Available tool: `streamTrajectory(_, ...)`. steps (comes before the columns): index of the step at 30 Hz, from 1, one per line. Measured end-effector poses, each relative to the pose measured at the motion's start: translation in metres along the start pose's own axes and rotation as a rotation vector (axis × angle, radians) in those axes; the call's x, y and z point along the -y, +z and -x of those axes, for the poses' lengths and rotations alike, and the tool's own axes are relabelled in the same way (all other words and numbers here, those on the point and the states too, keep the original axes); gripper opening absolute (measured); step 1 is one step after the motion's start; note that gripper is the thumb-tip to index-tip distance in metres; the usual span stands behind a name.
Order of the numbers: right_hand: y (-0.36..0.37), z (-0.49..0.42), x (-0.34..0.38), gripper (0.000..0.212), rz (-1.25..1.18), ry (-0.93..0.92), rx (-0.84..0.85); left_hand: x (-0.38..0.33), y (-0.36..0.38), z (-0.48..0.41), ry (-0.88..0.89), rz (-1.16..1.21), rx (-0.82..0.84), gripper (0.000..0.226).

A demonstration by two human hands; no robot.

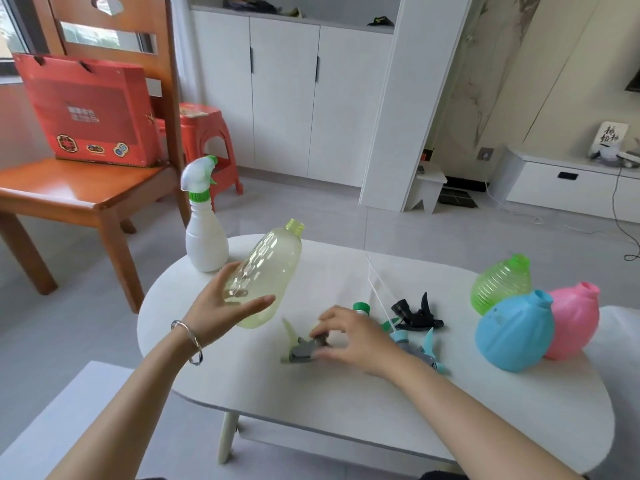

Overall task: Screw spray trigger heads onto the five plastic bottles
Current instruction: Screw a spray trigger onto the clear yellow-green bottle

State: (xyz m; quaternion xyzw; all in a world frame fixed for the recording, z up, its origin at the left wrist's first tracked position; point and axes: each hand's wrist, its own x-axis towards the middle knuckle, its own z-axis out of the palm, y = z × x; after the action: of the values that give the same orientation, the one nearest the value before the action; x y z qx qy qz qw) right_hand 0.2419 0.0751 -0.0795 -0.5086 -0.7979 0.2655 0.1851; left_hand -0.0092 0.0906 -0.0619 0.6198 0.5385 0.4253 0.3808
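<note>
Loosely, left hand round bottle, right hand on trigger head

I see two arms on my feed. The left hand and its forearm come in from 7 o'clock, bare right to the edge of view. The left wrist wears a thin silver bangle, a slim polished metal hoop that sits loose. It looks like two fine strands, though I cannot say for sure. The right hand and its arm come in from 5 o'clock and are just as bare. Its fingers are smeared by blur, so I cannot read the nails. At 6 o'clock a sliver of dark fabric shows, but I cannot tell what garment it is.
</note>
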Motion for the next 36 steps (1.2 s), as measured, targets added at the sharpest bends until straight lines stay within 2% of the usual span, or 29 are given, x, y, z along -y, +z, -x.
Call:
streamTrajectory(1, -0.007, -0.002, 0.001, 0.008, -0.121, 0.035, -0.097, 0.000, -0.001, 0.001, 0.005, 0.012, -0.009, 0.061)
streamTrajectory(3, -0.021, -0.004, 0.000, 0.006, -0.267, 0.093, -0.250, 0.000, -0.002, 0.002, 0.010, 0.036, -0.030, 0.061)
streamTrajectory(4, -0.024, -0.004, -0.001, 0.005, -0.280, 0.103, -0.265, -0.001, -0.002, 0.003, 0.011, 0.045, -0.038, 0.063)
streamTrajectory(6, -0.022, 0.000, -0.003, 0.004, -0.219, 0.101, -0.195, -0.002, -0.002, 0.004, 0.012, 0.053, -0.046, 0.066)
streamTrajectory(11, -0.001, 0.007, -0.005, 0.030, -0.021, 0.137, 0.000, -0.003, 0.001, 0.006, 0.000, 0.048, -0.032, 0.065)
streamTrajectory(16, 0.004, 0.009, 0.003, 0.046, 0.205, 0.151, -0.023, 0.000, -0.001, 0.007, -0.010, 0.039, -0.040, 0.076)
streamTrajectory(20, 0.014, 0.005, 0.014, 0.059, 0.371, 0.232, -0.045, 0.002, 0.000, 0.007, -0.018, 0.048, -0.038, 0.077)
streamTrajectory(24, 0.022, 0.004, 0.019, 0.058, 0.370, 0.280, 0.010, 0.004, -0.003, 0.007, -0.027, 0.051, -0.050, 0.083)
streamTrajectory(29, 0.022, 0.004, 0.028, 0.038, 0.309, 0.297, 0.012, 0.005, -0.006, 0.008, -0.012, 0.058, -0.070, 0.080)
streamTrajectory(32, 0.005, 0.001, 0.037, 0.033, 0.012, 0.309, -0.099, 0.005, -0.008, 0.008, -0.008, 0.066, -0.089, 0.084)
streamTrajectory(36, -0.040, -0.005, 0.053, 0.009, -0.740, 0.220, -0.326, 0.006, -0.006, 0.008, -0.008, 0.066, -0.074, 0.080)
